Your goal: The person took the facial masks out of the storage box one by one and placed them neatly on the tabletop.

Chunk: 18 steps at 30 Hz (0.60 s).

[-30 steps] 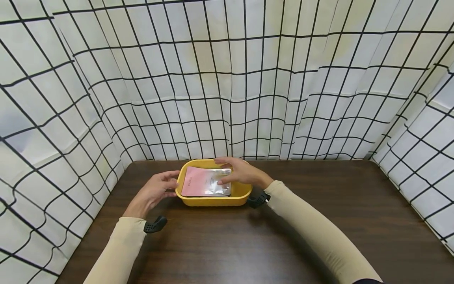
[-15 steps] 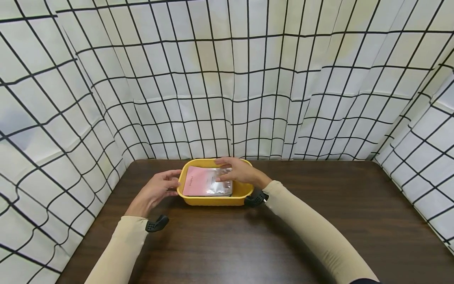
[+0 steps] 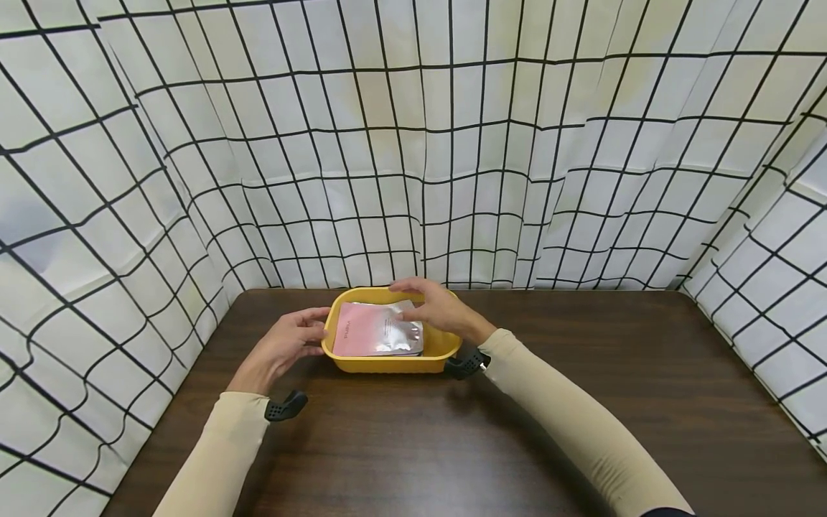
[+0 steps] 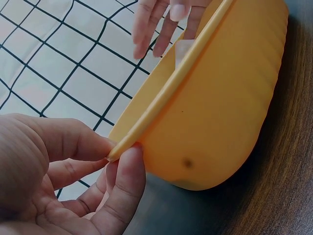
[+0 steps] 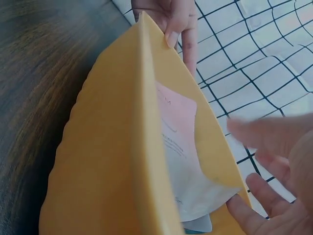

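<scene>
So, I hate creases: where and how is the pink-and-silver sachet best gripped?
Probably pinch the raised far-right corner of the pink-and-silver sachet from above and below, coming from the right. That corner curls up, so a finger could slip under, and the sachet leaves a gap at the right end of the yellow tub.

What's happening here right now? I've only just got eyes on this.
A person has both bare hands at a yellow oval plastic container on a dark wood-grain table. The left hand pinches its rim at one end. The right hand reaches over the other end, a fingertip at the raised corner of a flat pink-and-silver pouch. The pouch lies inside the container, with the edge of something mostly hidden beneath it.
</scene>
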Each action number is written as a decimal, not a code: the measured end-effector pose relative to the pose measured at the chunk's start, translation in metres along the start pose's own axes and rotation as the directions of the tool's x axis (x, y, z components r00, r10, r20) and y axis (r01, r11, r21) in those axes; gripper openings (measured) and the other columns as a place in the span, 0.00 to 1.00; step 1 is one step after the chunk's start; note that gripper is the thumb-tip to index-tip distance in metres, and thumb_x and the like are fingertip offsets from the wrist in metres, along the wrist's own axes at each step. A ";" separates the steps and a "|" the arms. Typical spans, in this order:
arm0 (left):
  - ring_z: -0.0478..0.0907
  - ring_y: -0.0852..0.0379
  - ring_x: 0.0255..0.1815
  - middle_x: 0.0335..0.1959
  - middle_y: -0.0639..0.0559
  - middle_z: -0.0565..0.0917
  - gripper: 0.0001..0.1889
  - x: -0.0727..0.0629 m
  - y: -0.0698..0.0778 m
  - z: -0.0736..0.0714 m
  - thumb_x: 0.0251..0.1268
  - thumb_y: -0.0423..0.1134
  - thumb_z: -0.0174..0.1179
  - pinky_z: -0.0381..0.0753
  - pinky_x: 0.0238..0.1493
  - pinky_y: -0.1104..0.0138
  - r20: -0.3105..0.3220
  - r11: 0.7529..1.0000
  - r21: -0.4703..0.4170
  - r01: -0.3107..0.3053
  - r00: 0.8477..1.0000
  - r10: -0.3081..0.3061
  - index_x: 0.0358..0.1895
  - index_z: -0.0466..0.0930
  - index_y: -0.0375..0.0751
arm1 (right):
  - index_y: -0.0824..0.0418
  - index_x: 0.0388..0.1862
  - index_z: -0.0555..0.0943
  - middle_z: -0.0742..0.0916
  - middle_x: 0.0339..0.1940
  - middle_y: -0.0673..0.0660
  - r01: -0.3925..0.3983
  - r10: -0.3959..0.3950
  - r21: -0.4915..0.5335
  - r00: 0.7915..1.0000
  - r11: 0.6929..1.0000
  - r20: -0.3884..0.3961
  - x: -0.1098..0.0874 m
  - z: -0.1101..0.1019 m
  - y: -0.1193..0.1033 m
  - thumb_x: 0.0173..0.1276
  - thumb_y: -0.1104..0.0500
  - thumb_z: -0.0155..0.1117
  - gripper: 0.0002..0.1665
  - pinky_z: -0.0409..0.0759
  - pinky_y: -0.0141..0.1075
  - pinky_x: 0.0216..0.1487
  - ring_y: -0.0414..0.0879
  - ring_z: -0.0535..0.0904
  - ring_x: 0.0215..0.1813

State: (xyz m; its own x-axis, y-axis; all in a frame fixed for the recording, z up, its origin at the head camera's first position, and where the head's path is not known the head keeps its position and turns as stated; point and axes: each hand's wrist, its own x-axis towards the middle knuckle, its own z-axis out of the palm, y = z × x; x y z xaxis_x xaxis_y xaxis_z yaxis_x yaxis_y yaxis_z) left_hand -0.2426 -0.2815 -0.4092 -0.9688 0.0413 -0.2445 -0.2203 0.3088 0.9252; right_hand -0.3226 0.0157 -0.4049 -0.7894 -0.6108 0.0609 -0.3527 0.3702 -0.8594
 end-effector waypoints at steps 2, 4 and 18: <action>0.80 0.50 0.47 0.53 0.38 0.76 0.30 -0.001 0.000 0.000 0.74 0.31 0.54 0.86 0.45 0.65 -0.005 1.000 -0.004 0.007 1.000 -0.007 0.77 0.63 0.39 | 0.57 0.70 0.76 0.76 0.73 0.51 -0.014 0.014 0.021 1.000 1.000 -0.017 -0.001 0.000 -0.001 0.68 0.65 0.69 0.32 0.68 0.49 0.74 0.51 0.69 0.75; 0.80 0.50 0.47 0.54 0.38 0.76 0.30 0.000 0.001 0.000 0.74 0.31 0.54 0.86 0.46 0.65 -0.003 1.000 -0.004 0.008 1.000 -0.008 0.77 0.62 0.38 | 0.59 0.70 0.75 0.77 0.73 0.54 -0.022 0.023 0.040 0.999 0.999 -0.023 -0.001 -0.001 0.000 0.67 0.68 0.69 0.32 0.69 0.47 0.73 0.51 0.70 0.74; 0.80 0.50 0.47 0.55 0.37 0.76 0.31 -0.002 0.001 0.001 0.73 0.31 0.55 0.85 0.45 0.65 0.000 1.000 -0.012 -0.001 1.000 0.001 0.77 0.62 0.38 | 0.65 0.66 0.77 0.85 0.58 0.60 -0.155 0.155 0.033 0.988 0.987 0.011 -0.001 -0.001 0.003 0.62 0.70 0.72 0.32 0.80 0.42 0.61 0.53 0.79 0.61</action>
State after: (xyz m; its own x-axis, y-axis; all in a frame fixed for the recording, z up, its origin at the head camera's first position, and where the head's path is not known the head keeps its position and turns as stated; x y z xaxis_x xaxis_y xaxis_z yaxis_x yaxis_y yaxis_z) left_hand -0.2412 -0.2808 -0.4085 -0.9691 0.0419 -0.2432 -0.2203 0.2975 0.9290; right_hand -0.3239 0.0181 -0.4073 -0.8291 -0.5536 -0.0787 -0.2087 0.4369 -0.8750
